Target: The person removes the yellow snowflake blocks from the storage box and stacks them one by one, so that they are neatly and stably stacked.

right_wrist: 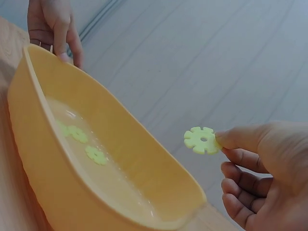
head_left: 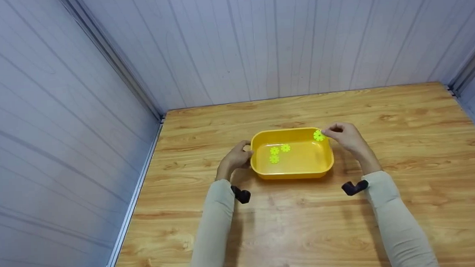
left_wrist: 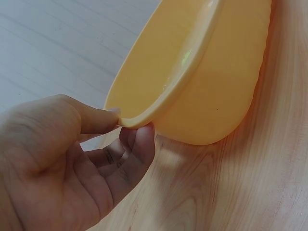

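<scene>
A yellow plastic basin (head_left: 293,176) stands on the wooden table. My left hand (head_left: 237,156) pinches its left rim, with the thumb on the inner side and curled fingers beneath the lip in the left wrist view. Between thumb and forefinger my right hand (head_left: 348,138) pinches a notched yellow-green plastic disc (right_wrist: 202,140) with a hole in its centre. In the head view this disc overlaps the basin's back right corner; the right wrist view shows it held up above the rim. Inside, three similar discs (head_left: 285,148) lie on the basin floor, toward the left.
The wooden table (head_left: 289,227) reaches back to a pale panelled wall (head_left: 257,44). Another panelled wall (head_left: 53,129) runs along the left side. Each sleeved wrist carries a black camera mount (head_left: 354,187).
</scene>
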Action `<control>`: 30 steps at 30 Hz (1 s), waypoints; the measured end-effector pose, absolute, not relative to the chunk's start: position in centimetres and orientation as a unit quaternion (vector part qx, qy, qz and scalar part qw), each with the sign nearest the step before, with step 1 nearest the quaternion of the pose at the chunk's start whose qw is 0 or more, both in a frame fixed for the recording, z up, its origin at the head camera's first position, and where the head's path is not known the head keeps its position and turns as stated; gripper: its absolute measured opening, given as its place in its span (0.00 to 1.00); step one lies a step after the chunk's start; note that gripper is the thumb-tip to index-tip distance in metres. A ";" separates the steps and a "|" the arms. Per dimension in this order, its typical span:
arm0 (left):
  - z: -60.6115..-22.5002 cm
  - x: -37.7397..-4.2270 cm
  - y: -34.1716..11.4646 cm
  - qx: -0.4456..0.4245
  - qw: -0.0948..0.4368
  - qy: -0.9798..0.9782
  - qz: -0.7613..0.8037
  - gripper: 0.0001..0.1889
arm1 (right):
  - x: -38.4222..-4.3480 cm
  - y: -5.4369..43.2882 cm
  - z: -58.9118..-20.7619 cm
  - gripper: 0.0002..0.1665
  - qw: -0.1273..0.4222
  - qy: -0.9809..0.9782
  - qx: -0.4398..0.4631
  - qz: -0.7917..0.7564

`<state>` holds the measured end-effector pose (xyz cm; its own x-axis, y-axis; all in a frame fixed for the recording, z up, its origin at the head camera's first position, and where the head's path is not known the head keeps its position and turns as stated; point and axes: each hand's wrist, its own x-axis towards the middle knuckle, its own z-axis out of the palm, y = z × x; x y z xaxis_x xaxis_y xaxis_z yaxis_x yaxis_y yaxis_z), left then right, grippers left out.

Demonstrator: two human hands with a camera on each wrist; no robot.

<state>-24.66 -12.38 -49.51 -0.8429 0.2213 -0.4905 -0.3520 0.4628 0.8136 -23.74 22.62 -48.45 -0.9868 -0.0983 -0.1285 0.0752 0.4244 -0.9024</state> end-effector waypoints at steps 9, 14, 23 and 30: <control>-49.6 -24.5 -12.3 -0.036 0.272 0.812 0.515 0.22 | -23.3 24.9 -48.8 0.29 0.079 0.843 0.005 -0.532; -49.6 -24.5 -12.3 -0.038 0.277 0.809 0.518 0.22 | -23.0 26.0 -49.0 0.29 0.067 0.841 0.014 -0.536; -49.5 -24.6 -12.3 -0.048 0.278 0.812 0.511 0.23 | -22.6 28.2 -49.7 0.31 0.074 0.852 0.027 -0.517; -49.4 -24.7 -12.3 -0.046 0.279 0.814 0.507 0.23 | -22.3 29.7 -50.5 0.34 0.075 0.873 0.037 -0.481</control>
<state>-24.68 -12.34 -49.42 -0.8403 0.2075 -0.5008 -0.3579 0.4816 0.8000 -22.27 29.74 -50.47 -0.9859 -0.0086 -0.1669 0.1365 0.5346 -0.8340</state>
